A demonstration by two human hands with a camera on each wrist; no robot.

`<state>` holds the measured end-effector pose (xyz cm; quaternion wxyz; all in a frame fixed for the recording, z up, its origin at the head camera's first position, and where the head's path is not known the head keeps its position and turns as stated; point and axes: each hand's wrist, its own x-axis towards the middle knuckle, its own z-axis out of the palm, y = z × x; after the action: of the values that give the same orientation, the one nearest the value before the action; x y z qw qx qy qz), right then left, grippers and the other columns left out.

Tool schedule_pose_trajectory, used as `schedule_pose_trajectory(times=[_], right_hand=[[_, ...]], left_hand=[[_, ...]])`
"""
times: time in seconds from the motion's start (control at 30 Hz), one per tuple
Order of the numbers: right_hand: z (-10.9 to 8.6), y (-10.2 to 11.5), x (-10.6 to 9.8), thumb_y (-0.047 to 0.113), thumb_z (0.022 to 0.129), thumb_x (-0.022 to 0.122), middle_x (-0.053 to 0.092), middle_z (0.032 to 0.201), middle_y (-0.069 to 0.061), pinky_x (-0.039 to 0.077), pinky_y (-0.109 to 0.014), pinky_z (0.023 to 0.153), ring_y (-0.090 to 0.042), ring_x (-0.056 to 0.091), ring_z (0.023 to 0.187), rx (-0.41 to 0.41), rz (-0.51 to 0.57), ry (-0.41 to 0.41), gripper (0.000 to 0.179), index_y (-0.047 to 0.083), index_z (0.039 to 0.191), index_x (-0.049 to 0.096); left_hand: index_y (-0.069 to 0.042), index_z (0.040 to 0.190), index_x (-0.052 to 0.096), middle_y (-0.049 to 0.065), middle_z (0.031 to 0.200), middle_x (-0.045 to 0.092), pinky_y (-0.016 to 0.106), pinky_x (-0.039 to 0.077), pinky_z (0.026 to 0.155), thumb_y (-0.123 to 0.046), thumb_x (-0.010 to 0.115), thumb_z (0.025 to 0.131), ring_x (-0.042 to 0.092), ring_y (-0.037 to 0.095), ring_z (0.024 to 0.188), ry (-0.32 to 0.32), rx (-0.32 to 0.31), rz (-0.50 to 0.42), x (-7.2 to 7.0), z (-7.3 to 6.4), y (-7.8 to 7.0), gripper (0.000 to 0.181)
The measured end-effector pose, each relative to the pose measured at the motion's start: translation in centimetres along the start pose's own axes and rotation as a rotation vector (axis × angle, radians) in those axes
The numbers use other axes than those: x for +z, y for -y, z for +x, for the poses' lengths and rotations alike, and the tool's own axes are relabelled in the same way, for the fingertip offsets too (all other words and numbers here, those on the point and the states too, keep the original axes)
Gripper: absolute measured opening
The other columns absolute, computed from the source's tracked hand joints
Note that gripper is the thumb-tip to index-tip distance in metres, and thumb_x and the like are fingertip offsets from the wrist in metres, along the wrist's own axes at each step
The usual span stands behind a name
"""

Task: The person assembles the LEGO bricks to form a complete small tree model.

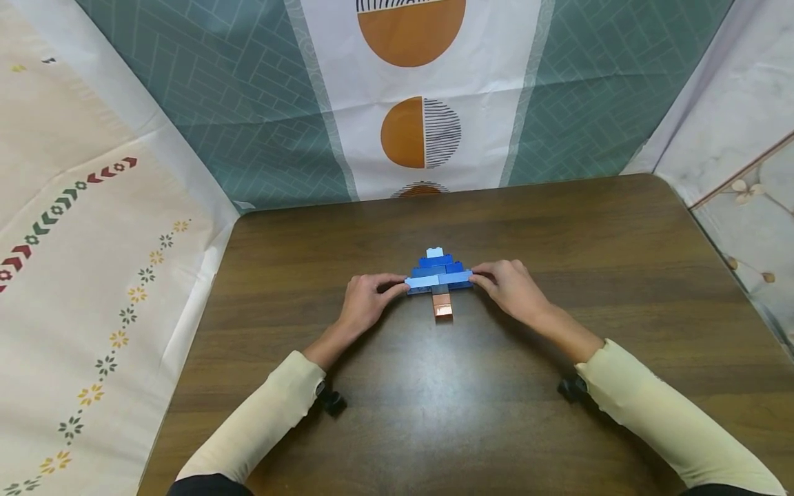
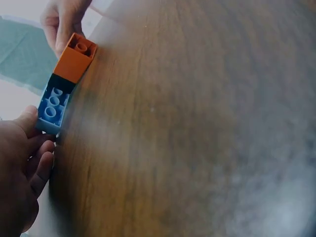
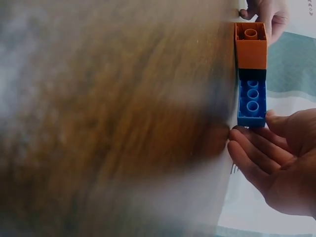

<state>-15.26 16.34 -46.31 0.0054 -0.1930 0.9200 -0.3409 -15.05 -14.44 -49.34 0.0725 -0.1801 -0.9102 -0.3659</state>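
A tree-shaped build of toy bricks (image 1: pixel 438 270) lies flat on the wooden table, its light and dark blue rows narrowing toward the far side. An orange-brown brick trunk (image 1: pixel 442 306) points toward the person. My left hand (image 1: pixel 364 302) pinches the left end of the widest blue row between thumb and fingers. At the opposite end of that row, my right hand (image 1: pixel 513 292) grips it the same way. In the left wrist view, hollow tubes show on the underside of a blue brick (image 2: pixel 53 104). The right wrist view shows the matching blue brick (image 3: pixel 252 101) beside the right thumb.
The brown table (image 1: pixel 298 413) has rounded far corners. Behind it hangs a green and white cloth (image 1: pixel 267 103) with orange circles. A cream patterned cloth (image 1: pixel 87 275) hangs at the left, and a pale marbled cloth (image 1: pixel 757 227) at the right.
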Motion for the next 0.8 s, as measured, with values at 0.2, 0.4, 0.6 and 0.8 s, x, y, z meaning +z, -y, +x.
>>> schedule_pose_trajectory(times=[0.2, 0.4, 0.6, 0.8], right_hand=[[-0.04, -0.06, 0.14, 0.01, 0.102, 0.073, 0.078, 0.11, -0.02, 0.037, -0.027, 0.052, -0.02, 0.057, 0.068, -0.004, -0.004, -0.008, 0.024, -0.006, 0.12, 0.077], [-0.07, -0.21, 0.1, 0.009, 0.101, 0.075, 0.078, 0.109, -0.02, 0.046, -0.03, 0.057, -0.022, 0.061, 0.073, 0.007, 0.012, -0.015, 0.023, -0.005, 0.118, 0.078], [-0.18, -0.11, 0.01, 0.012, 0.101, 0.075, 0.077, 0.115, -0.02, 0.062, -0.045, 0.084, -0.026, 0.071, 0.088, 0.059, 0.014, 0.007, 0.028, -0.004, 0.123, 0.076], [-0.31, -0.26, 0.03, 0.014, 0.102, 0.075, 0.077, 0.116, -0.021, 0.062, -0.049, 0.089, -0.031, 0.076, 0.097, 0.066, 0.048, -0.015, 0.032, -0.006, 0.127, 0.073]], left_hand=[[-0.019, 0.114, 0.085, 0.003, 0.106, 0.081, 0.028, 0.027, 0.053, -0.035, 0.081, 0.096, 0.028, 0.009, 0.056, -0.002, 0.014, 0.044, 0.23, 0.12, -0.02, 0.025], [-0.021, 0.114, 0.085, 0.002, 0.107, 0.081, 0.028, 0.025, 0.053, -0.037, 0.08, 0.097, 0.024, 0.007, 0.056, -0.002, 0.013, 0.065, 0.3, 0.23, 0.02, 0.024], [-0.019, 0.117, 0.084, 0.002, 0.108, 0.081, 0.026, 0.032, 0.052, -0.038, 0.078, 0.099, 0.038, 0.009, 0.057, 0.016, 0.038, 0.088, 0.23, 0.13, 0.06, 0.027], [-0.016, 0.122, 0.081, 0.001, 0.109, 0.081, 0.028, 0.055, 0.066, -0.037, 0.076, 0.101, 0.062, 0.011, 0.071, 0.004, 0.06, 0.086, -0.06, -0.4, 0.07, 0.03]])
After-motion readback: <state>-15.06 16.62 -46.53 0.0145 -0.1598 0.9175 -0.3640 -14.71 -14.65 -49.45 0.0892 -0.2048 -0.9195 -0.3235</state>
